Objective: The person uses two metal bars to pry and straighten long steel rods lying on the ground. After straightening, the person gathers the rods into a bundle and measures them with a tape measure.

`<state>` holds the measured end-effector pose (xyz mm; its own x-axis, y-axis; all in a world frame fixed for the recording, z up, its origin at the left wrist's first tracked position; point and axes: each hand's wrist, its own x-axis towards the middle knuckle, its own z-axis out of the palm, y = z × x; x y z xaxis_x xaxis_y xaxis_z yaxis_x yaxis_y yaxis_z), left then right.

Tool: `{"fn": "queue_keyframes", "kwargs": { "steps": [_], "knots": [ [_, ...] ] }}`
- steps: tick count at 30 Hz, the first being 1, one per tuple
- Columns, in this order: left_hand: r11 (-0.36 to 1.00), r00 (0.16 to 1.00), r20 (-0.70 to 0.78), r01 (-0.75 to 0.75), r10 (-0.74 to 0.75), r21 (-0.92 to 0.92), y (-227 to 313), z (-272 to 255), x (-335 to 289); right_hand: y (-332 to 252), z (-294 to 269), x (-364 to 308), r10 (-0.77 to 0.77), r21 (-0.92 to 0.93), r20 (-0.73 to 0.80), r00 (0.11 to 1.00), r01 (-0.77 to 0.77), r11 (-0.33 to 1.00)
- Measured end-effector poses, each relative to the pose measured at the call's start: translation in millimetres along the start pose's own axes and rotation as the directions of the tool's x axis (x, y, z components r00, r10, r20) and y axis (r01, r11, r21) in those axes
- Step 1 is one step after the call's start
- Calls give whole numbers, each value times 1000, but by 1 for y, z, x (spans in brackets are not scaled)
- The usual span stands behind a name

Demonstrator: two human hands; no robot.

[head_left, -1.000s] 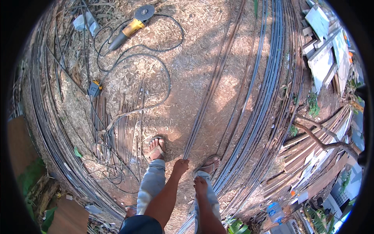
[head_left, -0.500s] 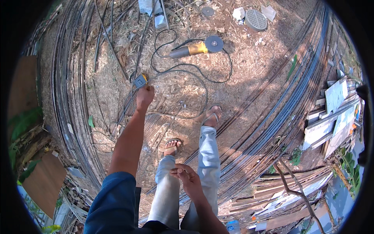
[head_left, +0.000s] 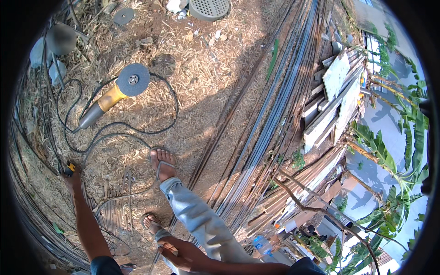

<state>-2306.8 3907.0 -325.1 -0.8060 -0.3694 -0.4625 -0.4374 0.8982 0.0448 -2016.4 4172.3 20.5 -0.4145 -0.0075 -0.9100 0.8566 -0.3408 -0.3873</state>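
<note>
At the left, my left hand (head_left: 74, 180) is closed around a small yellow-and-black tape measure (head_left: 69, 169), held low above the ground beside thin metal rods. My right hand (head_left: 181, 255) is near the lower middle, in front of my lower leg. Its fingers are curled and pinched together; whether anything small is between them is hidden. Ahead, between the hands and the far edge, a yellow-and-grey angle grinder (head_left: 106, 100) lies on the ground, its round cutting disc (head_left: 140, 73) facing up. A black power cord (head_left: 137, 132) loops around it.
Long steel bars (head_left: 262, 151) run diagonally across the ground on my right. Beyond them are stacked boards (head_left: 332, 96) and a bare branch (head_left: 316, 209). A round grate (head_left: 209, 8) and a loose disc (head_left: 123, 16) lie at the far side. My sandalled foot (head_left: 163, 162) stands near the cord.
My view has turned to the right, so the grinder and the bars now appear farther left. My left hand still holds the tape measure; my right hand stays pinched near my leg.
</note>
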Motion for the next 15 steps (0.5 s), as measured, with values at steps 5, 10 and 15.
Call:
{"fn": "queue_keyframes", "kwargs": {
  "steps": [5, 10, 15],
  "knots": [
    [883, 931, -343, -259, 121, -391, 71, -25, -103, 6, 2, 13, 108, -16, -46, 993, -108, 994],
    [450, 804, 488, 316, 341, -835, 123, -109, -252, 19, -2, 17, 272, 591, -83, 959, -172, 788],
    [771, -23, 915, 547, 403, -326, 88, -182, -404, -21, -46, -57, 168, 789, 177, 970, -242, 565]
  ]
}}
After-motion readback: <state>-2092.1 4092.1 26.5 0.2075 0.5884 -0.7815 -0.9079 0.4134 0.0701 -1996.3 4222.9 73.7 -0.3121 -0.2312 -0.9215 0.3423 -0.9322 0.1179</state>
